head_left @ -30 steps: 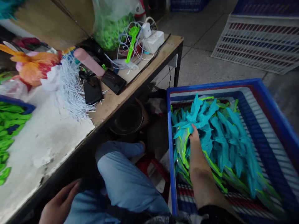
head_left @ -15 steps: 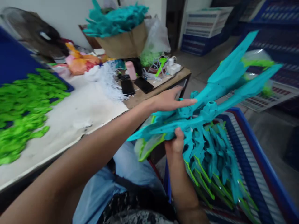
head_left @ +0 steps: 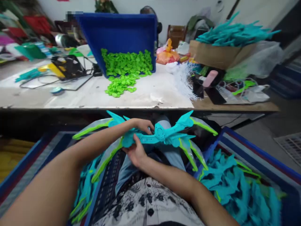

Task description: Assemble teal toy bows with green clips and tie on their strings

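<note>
Over my lap lies a long turquoise plastic toy part, held crosswise, with clear, green-edged curved blades spreading from both ends. More than one such part seems to be stacked together here; I cannot tell how many. My right hand grips it from below left of the middle, thumb on top and the other fingers hidden underneath. My left hand reaches over the far side with its fingers curled against the part near the centre. Beneath my left forearm, similar turquoise parts lie in a blue crate.
At right, a blue crate holds many more turquoise parts. On the table ahead, a tilted blue bin spills green pieces. A cardboard box of turquoise pieces, white strands and phones stand to its right.
My view has turned left towards the table. Both hands have brought the turquoise parts from above the right crate to over my lap. My left hand's outstretched fingers have curled in.
</note>
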